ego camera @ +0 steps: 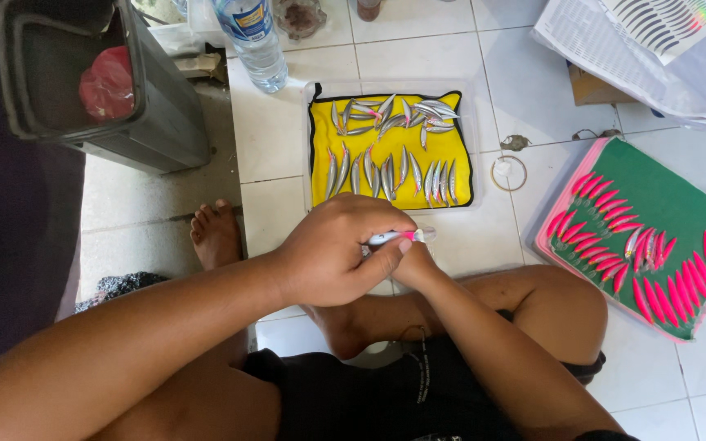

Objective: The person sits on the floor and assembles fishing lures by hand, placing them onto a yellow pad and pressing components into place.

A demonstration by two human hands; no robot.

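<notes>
Lure half-hidden under left hand

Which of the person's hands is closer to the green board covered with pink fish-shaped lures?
The right hand, though only slightly. It sits mostly hidden under the left hand, on the side toward the green board with pink fish-shaped lures. Both hands grip a small pink-and-white lure.

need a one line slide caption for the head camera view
Seated on a tiled floor, left hand and right hand hold a small pink lure between a yellow tray of silver lures and a green board of pink ones.
</notes>
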